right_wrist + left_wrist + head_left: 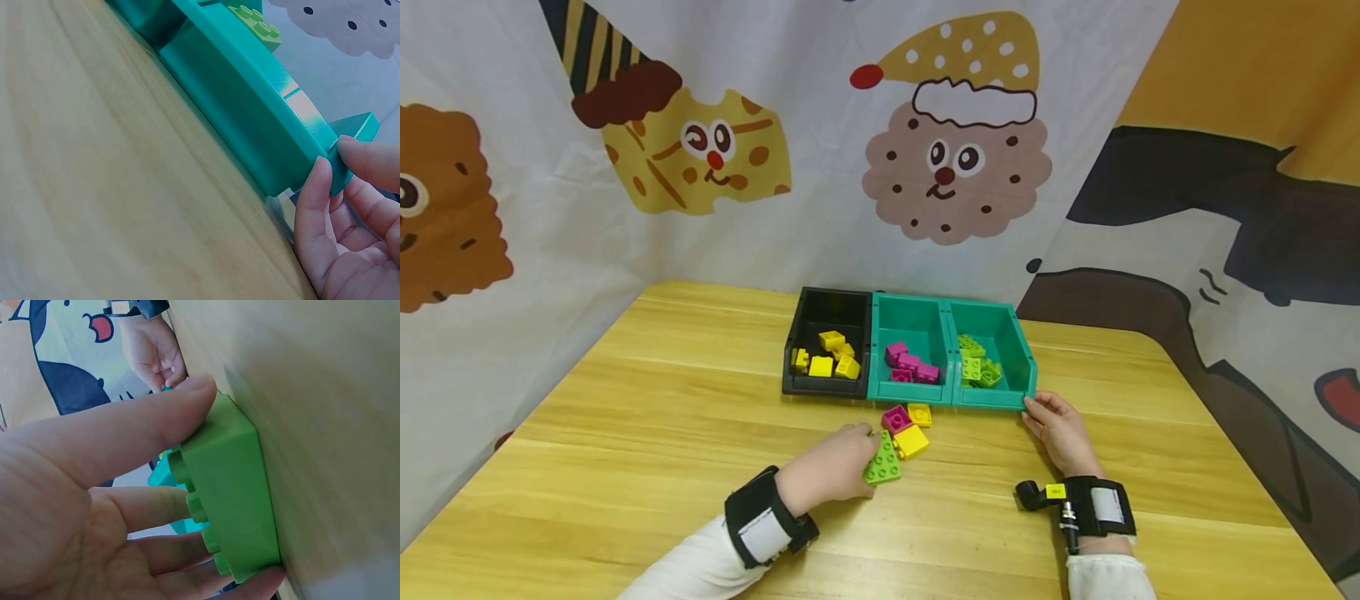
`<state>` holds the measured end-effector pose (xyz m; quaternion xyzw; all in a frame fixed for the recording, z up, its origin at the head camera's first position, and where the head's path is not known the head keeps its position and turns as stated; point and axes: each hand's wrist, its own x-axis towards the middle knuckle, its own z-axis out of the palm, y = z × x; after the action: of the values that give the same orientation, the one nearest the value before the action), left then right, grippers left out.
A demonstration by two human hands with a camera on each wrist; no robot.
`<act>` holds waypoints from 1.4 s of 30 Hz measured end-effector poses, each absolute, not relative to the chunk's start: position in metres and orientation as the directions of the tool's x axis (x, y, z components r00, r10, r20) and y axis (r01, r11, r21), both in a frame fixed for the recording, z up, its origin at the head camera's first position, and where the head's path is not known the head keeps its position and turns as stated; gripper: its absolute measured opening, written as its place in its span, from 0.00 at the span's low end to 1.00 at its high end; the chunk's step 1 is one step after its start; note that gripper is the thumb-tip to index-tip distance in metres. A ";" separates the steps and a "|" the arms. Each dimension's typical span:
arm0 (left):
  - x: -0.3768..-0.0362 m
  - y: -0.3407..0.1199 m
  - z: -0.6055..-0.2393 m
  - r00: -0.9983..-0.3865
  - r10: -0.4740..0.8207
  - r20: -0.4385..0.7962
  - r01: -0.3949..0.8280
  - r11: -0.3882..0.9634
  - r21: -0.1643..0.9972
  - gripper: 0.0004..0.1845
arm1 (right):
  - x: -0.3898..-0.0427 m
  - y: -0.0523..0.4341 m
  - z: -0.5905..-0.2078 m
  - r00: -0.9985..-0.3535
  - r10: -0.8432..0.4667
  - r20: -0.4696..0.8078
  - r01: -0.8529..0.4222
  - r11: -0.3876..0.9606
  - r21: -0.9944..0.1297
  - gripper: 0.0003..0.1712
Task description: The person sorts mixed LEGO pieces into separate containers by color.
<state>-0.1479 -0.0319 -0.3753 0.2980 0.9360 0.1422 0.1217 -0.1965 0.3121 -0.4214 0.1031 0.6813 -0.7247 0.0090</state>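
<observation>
My left hand (835, 467) grips a green studded toy brick (884, 463), tapered in the head view, near the middle of the table. In the left wrist view its thumb lies at one end of the green brick (231, 487), the other fingers along the studded side and far end. Right beside it lie a magenta brick (896, 418), a yellow brick (912, 442) and a smaller yellow brick (920, 414). My right hand (1062, 435) pinches the front right corner of the right teal bin (992, 399); thumb and fingers on that corner show in the right wrist view.
Three bins stand in a row at the back: a black bin (827, 390) with several yellow bricks, a middle teal bin (910, 396) with several magenta bricks, and the right one with several green bricks. A printed cloth (820, 242) hangs behind the wooden table (625, 467).
</observation>
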 end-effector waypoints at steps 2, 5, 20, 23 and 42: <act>-0.149 -0.032 -0.376 -0.792 0.594 -0.141 0.524 0.781 0.340 0.39 | -0.197 0.312 -0.422 -0.980 0.125 -0.158 0.151 -0.069 -0.986 0.01; -0.149 -0.032 -0.376 -0.792 0.595 -0.140 0.526 0.780 0.340 0.39 | -0.197 0.312 -0.421 -0.980 0.124 -0.155 0.148 -0.066 -0.987 0.02; -0.147 -0.036 -0.364 -0.796 0.598 -0.098 0.526 0.761 0.380 0.33 | -0.196 0.312 -0.419 -0.979 0.127 -0.161 0.155 -0.061 -0.986 0.02; -0.147 -0.037 -0.360 -0.793 0.604 -0.079 0.536 0.753 0.382 0.31 | -0.195 0.312 -0.419 -0.980 0.122 -0.158 0.151 -0.065 -0.986 0.01; -0.148 -0.039 -0.352 -0.787 0.616 -0.003 0.560 0.718 0.414 0.28 | -0.195 0.312 -0.423 -0.982 0.132 -0.137 0.130 -0.059 -0.990 0.02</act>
<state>-0.1479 -0.0389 -0.3523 0.3183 0.9240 0.1997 0.0703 -0.1950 0.3125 -0.4229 0.0956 0.6858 -0.7215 -0.0009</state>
